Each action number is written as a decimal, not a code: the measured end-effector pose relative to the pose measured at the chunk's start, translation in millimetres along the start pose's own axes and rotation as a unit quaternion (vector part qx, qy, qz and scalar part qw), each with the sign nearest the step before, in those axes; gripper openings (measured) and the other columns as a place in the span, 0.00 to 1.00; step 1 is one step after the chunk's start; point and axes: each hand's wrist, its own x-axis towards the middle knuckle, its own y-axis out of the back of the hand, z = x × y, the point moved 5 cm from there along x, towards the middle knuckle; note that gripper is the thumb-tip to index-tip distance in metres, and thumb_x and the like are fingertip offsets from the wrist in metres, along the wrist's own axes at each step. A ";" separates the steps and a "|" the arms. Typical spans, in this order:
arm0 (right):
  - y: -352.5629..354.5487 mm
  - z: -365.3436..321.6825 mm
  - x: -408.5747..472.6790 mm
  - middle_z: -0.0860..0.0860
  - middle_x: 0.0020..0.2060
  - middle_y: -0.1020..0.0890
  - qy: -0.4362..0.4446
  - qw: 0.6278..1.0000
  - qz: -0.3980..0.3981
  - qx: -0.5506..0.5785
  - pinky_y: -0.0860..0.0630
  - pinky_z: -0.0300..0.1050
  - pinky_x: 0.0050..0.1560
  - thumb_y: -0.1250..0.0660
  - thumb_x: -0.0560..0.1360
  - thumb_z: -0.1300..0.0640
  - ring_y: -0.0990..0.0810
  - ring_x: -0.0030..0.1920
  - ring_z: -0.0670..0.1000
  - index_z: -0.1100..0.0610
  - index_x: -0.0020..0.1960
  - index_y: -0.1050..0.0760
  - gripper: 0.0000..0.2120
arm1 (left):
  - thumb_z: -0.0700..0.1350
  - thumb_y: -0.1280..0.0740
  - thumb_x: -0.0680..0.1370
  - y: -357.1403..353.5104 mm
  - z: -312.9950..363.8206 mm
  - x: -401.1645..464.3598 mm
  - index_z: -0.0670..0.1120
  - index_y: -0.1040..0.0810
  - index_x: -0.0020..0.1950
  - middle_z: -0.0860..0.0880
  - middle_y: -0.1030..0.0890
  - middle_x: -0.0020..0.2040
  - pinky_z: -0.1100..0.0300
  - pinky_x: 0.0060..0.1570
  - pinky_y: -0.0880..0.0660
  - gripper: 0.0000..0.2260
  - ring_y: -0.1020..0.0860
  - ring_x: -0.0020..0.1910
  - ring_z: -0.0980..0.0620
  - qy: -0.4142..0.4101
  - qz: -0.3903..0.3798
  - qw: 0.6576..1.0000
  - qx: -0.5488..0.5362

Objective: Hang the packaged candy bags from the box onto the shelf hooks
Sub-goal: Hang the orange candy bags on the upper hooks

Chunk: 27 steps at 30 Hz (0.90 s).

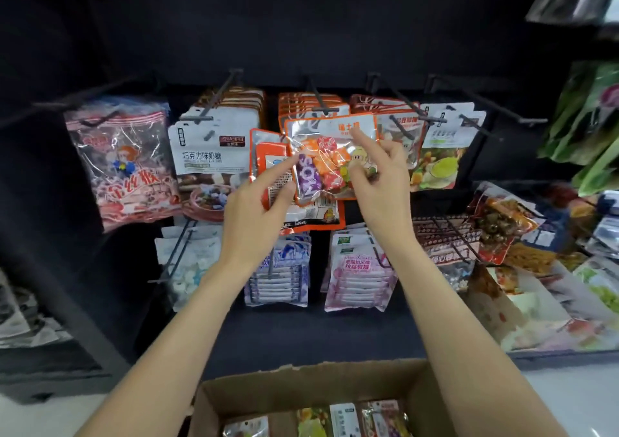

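An orange-edged clear candy bag (330,155) hangs at the front of the middle shelf hook (318,99), with more of the same kind behind it. My left hand (259,202) reaches up from the lower left, its index finger stretched out against the bag's left edge. My right hand (375,172) is at the bag's right side, index finger raised over its top and the other fingers loosely curled at its lower right. Neither hand clearly grips it. The cardboard box (301,383) stands below, with several candy bags (345,420) inside.
Neighbouring hooks carry a pink bag (127,165), white chocolate-candy bags (207,155) and fruit-candy bags (438,148). A lower row holds blue (281,279) and pink (358,275) packs. Loose snack packs (536,269) pile up at the right.
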 end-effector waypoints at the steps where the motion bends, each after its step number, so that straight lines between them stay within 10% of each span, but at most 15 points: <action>1: -2.7 1.2 4.5 0.52 0.55 0.32 -0.005 1.000 -0.006 -0.005 0.30 0.34 0.41 0.39 0.79 0.61 0.33 0.38 0.45 0.49 0.70 0.29 0.20 | 0.48 0.36 0.79 -0.1 -2.1 2.9 0.60 0.27 0.66 0.64 0.24 0.61 0.73 0.53 0.29 0.16 0.27 0.38 0.74 0.007 0.001 1.000 -0.001; 5: -15.2 6.5 14.5 0.53 0.57 0.32 -0.030 0.999 -0.031 -0.007 0.31 0.28 0.41 0.40 0.80 0.61 0.33 0.36 0.44 0.51 0.70 0.30 0.20 | 0.49 0.36 0.80 -2.5 -14.4 8.1 0.62 0.27 0.66 0.65 0.27 0.60 0.71 0.30 0.30 0.16 0.37 0.20 0.57 0.030 0.005 1.000 -0.001; 13: -37.1 22.0 32.0 0.54 0.62 0.34 -0.053 0.994 -0.039 -0.082 0.40 0.26 0.48 0.37 0.79 0.49 0.31 0.45 0.38 0.50 0.72 0.33 0.22 | 0.48 0.36 0.80 -3.7 -30.3 14.8 0.59 0.30 0.70 0.70 0.30 0.58 0.80 0.54 0.38 0.19 0.30 0.47 0.70 0.067 0.009 0.998 0.001; 18: -63.7 37.9 54.4 0.60 0.63 0.34 -0.015 0.993 -0.004 -0.121 0.31 0.41 0.57 0.37 0.79 0.50 0.28 0.51 0.51 0.53 0.72 0.32 0.22 | 0.44 0.34 0.79 19.1 -49.1 -9.4 0.58 0.40 0.74 0.78 0.28 0.44 0.84 0.38 0.36 0.27 0.31 0.36 0.78 0.085 0.036 0.996 -0.010; 22: -64.7 45.1 55.0 0.61 0.58 0.29 0.054 0.961 0.049 -0.267 0.24 0.51 0.50 0.36 0.78 0.49 0.26 0.52 0.57 0.53 0.71 0.32 0.22 | 0.43 0.32 0.77 38.3 -60.5 -32.6 0.61 0.44 0.74 0.66 0.31 0.68 0.83 0.48 0.35 0.32 0.29 0.58 0.74 0.097 0.060 0.991 -0.066; 27: -47.7 31.7 6.7 0.61 0.68 0.33 0.062 0.964 0.069 -0.248 0.34 0.54 0.63 0.39 0.79 0.48 0.34 0.66 0.60 0.54 0.70 0.32 0.22 | 0.43 0.30 0.75 34.3 -50.9 -42.5 0.62 0.44 0.73 0.64 0.33 0.69 0.74 0.60 0.32 0.33 0.31 0.64 0.68 0.079 0.066 0.988 -0.115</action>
